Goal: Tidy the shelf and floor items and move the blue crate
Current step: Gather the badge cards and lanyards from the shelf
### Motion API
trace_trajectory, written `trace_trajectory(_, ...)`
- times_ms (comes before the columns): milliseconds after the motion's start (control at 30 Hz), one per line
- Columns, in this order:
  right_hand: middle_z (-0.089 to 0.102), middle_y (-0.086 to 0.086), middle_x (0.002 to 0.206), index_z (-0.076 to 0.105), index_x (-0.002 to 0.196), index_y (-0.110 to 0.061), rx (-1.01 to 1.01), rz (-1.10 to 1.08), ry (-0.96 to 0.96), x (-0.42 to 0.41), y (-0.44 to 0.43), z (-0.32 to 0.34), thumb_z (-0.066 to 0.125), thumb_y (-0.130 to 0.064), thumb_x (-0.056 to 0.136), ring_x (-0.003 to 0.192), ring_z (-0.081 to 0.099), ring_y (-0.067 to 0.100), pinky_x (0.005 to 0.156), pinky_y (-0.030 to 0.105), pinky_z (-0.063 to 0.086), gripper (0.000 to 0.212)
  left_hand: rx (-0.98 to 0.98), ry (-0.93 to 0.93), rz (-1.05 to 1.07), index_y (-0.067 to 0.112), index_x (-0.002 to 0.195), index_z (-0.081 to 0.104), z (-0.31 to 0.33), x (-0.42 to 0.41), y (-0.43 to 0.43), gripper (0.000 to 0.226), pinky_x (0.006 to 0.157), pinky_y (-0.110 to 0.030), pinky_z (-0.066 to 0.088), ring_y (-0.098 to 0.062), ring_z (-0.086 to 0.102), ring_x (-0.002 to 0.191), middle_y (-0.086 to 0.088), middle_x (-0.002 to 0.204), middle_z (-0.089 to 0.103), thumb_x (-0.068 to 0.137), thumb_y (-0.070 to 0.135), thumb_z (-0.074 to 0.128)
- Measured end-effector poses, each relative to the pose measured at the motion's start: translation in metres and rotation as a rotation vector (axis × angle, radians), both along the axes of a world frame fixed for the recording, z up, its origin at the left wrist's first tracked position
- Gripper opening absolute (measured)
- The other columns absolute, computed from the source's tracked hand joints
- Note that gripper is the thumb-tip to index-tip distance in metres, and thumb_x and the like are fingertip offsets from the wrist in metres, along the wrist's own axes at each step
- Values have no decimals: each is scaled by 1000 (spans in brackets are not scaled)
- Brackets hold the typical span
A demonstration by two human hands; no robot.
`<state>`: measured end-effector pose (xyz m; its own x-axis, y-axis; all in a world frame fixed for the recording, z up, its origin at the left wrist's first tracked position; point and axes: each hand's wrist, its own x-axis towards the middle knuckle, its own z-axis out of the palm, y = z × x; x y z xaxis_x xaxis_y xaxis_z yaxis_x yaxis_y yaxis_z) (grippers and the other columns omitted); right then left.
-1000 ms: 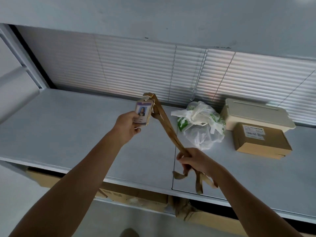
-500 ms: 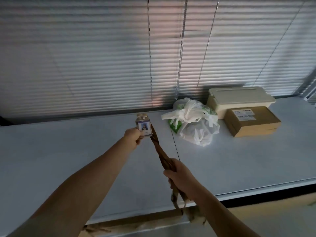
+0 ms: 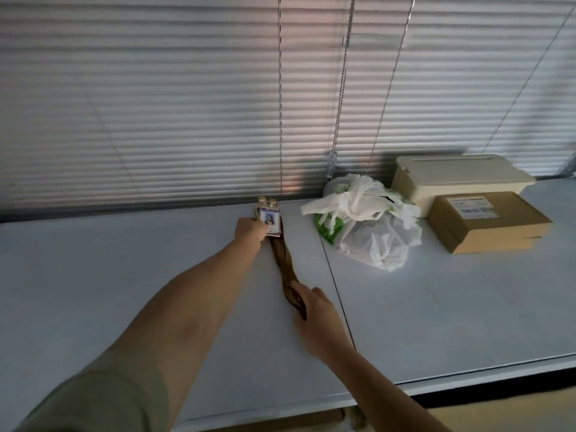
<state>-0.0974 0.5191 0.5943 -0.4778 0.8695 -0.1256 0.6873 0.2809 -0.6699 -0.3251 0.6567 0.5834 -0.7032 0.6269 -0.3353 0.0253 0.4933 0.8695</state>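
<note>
An ID badge (image 3: 270, 220) on a brown lanyard (image 3: 285, 266) lies stretched along the white shelf top (image 3: 124, 275), near the blinds. My left hand (image 3: 250, 229) grips the badge at the far end. My right hand (image 3: 314, 310) holds the lanyard's near end against the shelf surface. The blue crate is not in view.
To the right on the shelf sit a white and green plastic bag (image 3: 364, 222), a cream lidded box (image 3: 458, 179) and a brown cardboard parcel (image 3: 487, 222). Closed blinds (image 3: 187, 104) with hanging cords (image 3: 339, 88) back the shelf. Cardboard shows under the front edge.
Both hands moved forward and down, bringing the badge and lanyard from mid-air onto the shelf top. The view rose above the shelf.
</note>
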Motion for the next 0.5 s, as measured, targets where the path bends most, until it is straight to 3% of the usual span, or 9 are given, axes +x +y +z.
trace_trajectory(100, 50, 2, 124, 42, 144, -24, 145, 54, -91, -1, -4, -11, 52, -14, 90, 113, 48, 21, 93, 31, 48, 56, -119, 174, 4, 2, 116, 67, -5, -3, -2, 43, 68, -28, 52, -30, 68, 103, -14, 117, 70, 81, 26, 70)
trace_trajectory(167, 48, 2, 129, 43, 142, -23, 215, 88, -120, 1, -10, -12, 54, -18, 90, 116, 45, 21, 97, 31, 47, 54, -219, 282, -6, 9, 110, 69, -18, -14, 1, 53, 75, -34, 58, -29, 69, 96, -13, 111, 72, 67, 40, 69)
trace_trajectory(233, 47, 1, 132, 43, 142, -22, 274, 106, -115, 4, -13, -14, 55, -20, 89, 116, 45, 21, 96, 31, 47, 54, -267, 331, 9, 13, 106, 71, -39, -25, 12, 48, 80, -41, 57, -29, 68, 93, -11, 106, 72, 67, 41, 65)
trace_trajectory(333, 49, 2, 134, 47, 140, -22, 352, 129, -114, 8, -14, -19, 57, -22, 87, 117, 49, 23, 95, 34, 49, 54, -247, 356, 8, 15, 106, 70, -29, -15, 1, 39, 83, -45, 55, -29, 66, 93, -11, 105, 71, 75, 36, 62)
trace_trajectory(500, 48, 0, 135, 46, 141, -23, 357, 156, -145, 14, -13, -22, 56, -30, 88, 120, 47, 23, 98, 34, 46, 55, -225, 308, 17, 12, 111, 66, -27, -13, 1, 50, 85, -45, 55, -30, 66, 96, -12, 108, 70, 70, 41, 60)
